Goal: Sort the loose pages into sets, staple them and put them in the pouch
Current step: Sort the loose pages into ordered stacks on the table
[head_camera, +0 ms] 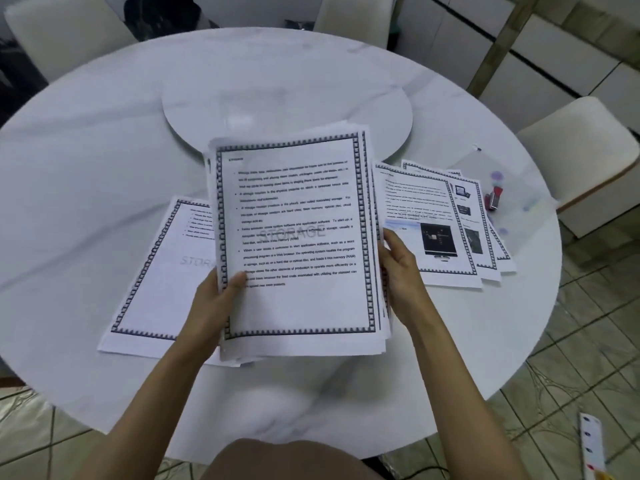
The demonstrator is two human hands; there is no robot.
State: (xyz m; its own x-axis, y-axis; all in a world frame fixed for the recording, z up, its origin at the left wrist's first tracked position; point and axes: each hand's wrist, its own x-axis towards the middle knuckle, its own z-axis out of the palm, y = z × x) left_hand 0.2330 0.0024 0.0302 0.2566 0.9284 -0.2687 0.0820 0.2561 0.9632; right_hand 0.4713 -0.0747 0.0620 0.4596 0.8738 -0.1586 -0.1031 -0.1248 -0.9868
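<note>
**Entry: page stack in hand, sorting stage**

Left hand (211,303), near centre, gripped the stack of bordered pages (294,237) at its lower left, thumb on the front sheet. Right hand (403,271) held the right edge, fingers curled on it. The stack was raised above the tabletop (86,168). A page (152,271) lay left and a fanned pile (433,216) right. Red stapler (493,199) and clear pouch (519,188) sat far right. Step judged: sorting. Next move likely needed the top sheet peeled off and matched to a pile.
</note>
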